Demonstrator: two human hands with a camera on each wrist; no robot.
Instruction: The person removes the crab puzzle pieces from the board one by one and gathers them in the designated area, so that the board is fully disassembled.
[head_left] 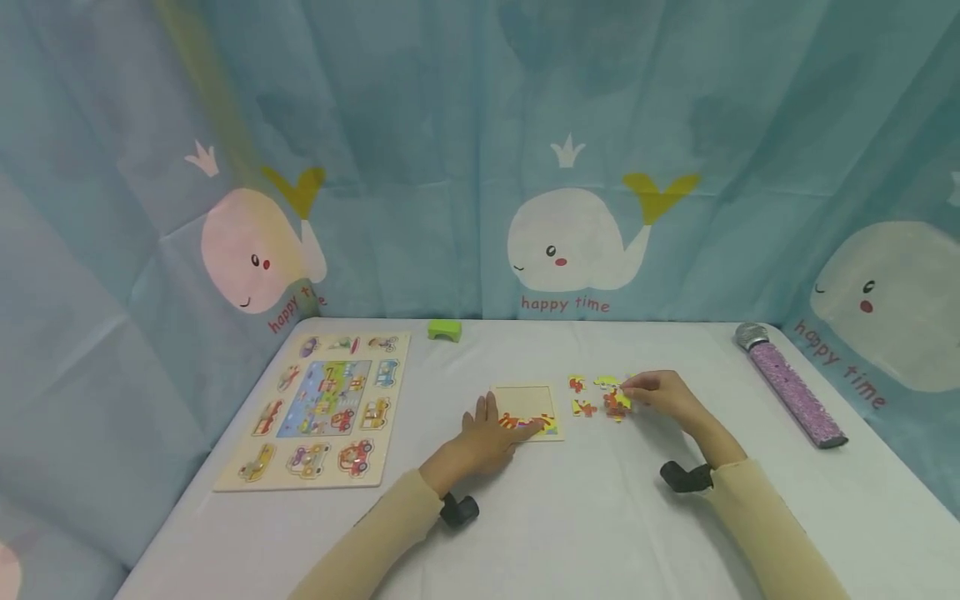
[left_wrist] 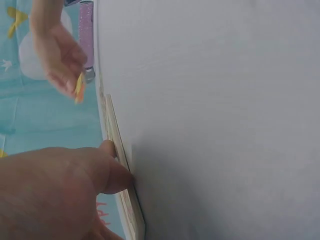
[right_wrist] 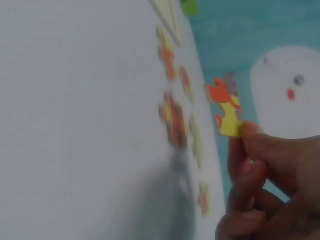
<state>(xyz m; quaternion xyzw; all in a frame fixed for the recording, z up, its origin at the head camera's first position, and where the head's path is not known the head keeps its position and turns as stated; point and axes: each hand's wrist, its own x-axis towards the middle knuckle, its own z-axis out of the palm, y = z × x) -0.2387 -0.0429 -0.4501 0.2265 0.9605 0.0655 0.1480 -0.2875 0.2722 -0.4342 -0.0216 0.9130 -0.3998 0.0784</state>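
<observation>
Teal curtain (head_left: 420, 100) printed with whales fills the upper frame; white table (head_left: 570, 525) spreads below it. Large picture board (head_left: 232, 478) at left; purple microphone (head_left: 795, 390) at right, slanting toward lower right. Left hand (head_left: 487, 442), fingers straight and spread, rests at the left and lower edge of a small wooden tray (head_left: 528, 402) in mid-frame, pressing rather than gripping, as far as can be judged. Tray near square, so no useful long axis; coloured pieces along its lower part, bare wood above. Right hand (head_left: 670, 402), right of centre, has thumb and forefinger closed on one puzzle piece (right_wrist: 230, 120), other fingers curled. Key relation: tray lies left of the right hand, almost level with it in the head view, loose pieces (head_left: 583, 408) between. Left hand is nearer, touching the tray; right hand stands apart from it. Held piece, in the right wrist view, appears raised off the table, longer axis near upright, pinched at its lower right corner
</observation>
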